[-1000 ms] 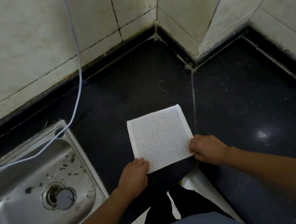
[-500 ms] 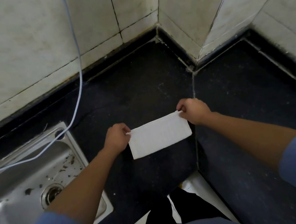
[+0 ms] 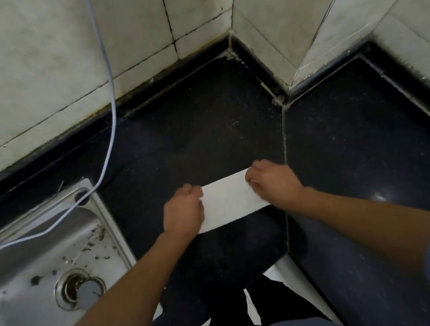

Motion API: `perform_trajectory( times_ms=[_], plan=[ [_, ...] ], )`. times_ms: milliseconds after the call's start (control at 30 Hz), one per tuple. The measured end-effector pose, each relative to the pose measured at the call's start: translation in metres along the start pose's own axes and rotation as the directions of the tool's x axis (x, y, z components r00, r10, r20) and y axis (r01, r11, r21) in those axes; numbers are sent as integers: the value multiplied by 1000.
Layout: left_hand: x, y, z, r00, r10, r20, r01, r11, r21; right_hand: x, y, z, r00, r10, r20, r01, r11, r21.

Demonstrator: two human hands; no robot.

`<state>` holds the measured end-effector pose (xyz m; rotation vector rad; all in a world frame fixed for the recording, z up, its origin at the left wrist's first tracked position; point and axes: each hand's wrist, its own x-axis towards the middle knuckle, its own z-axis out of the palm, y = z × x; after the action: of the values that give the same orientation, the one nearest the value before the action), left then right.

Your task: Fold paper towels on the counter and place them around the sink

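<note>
Head view: curled left hand [image 3: 183,212] and right hand [image 3: 275,185] grip paper towel [image 3: 230,202].

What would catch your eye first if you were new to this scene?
The white towel stands out on the dark counter, centre, held at its ends by the left hand and right hand. At the left lies a speckled steel sink, with a pale cable hanging down the wall across it.
</note>
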<state>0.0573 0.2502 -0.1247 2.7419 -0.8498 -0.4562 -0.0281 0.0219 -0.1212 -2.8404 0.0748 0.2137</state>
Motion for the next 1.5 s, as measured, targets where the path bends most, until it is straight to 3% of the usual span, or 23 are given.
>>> perform_trajectory(
  times_ms=[67, 167, 300, 400, 500, 700, 833, 933, 1033, 1233, 1500],
  plan=[
    [-17, 14, 8, 994, 80, 76, -83, 996, 40, -15, -15, 15, 990, -57, 127, 55, 998, 16],
    [-42, 6, 22, 982, 45, 181, -61, 995, 82, -36, -3, 32, 978, 7, 206, -14, 999, 33],
    [-57, -25, 36, 996, 45, 74, -47, 998, 29, -57, 35, 33, 985, 116, 126, -125, 990, 63],
    [-56, -29, 35, 995, 90, 48, -93, 994, 58, -56, 40, 24, 973, 163, 164, -174, 983, 52],
    [-44, -23, 23, 986, 163, 25, -164, 981, 100, -37, 31, 12, 952, 286, 113, -301, 942, 149],
    [-28, -26, 16, 959, 117, 260, -175, 962, 211, 2, 11, 7, 783, 566, 259, -609, 783, 128],
    [-29, -27, 15, 955, 116, 272, -174, 965, 199, 12, 11, 3, 693, 629, 351, -719, 635, 282],
    [-29, -26, 12, 964, 115, 241, -158, 972, 171, 14, 10, -8, 638, 640, 427, -760, 437, 481],
    [-35, -32, 8, 987, 78, 137, -91, 992, 92, 16, -5, -25, 645, 584, 493, -723, 257, 641],
    [-54, -53, -5, 997, -58, 42, 57, 998, 35, 34, -74, -20, 763, 438, 475, -637, 385, 669],
    [-73, -70, -9, 985, -169, 32, 168, 986, 13, 56, -140, 37, 794, 390, 467, -594, 659, 461]
  ],
)
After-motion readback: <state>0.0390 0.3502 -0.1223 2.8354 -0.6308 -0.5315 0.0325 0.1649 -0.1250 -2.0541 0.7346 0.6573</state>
